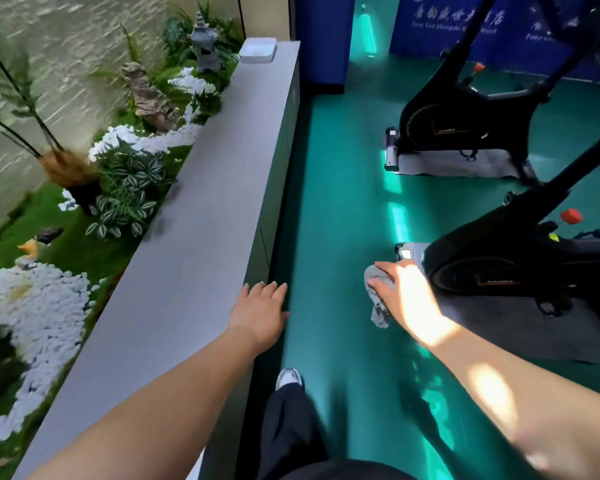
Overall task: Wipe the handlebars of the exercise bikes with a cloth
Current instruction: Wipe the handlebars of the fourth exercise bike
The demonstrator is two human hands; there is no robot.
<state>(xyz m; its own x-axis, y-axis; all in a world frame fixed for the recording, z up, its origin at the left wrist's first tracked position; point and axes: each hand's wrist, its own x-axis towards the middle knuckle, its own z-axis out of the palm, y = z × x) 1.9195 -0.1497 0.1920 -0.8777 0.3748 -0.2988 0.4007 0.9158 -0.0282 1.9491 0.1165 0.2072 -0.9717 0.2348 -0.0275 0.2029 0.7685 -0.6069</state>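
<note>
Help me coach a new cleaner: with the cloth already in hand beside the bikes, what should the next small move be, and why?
Probably step toward the nearer exercise bike and raise the right hand toward its handlebars, which lie out of view. That hand grips the grey cloth low, near the bike's base, wiping nothing. The left hand is open and empty, free to steady the frame.

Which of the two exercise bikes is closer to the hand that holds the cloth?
The lower bike, beside the right hand gripping the grey cloth. The other bike stands farther up the green floor.
</note>
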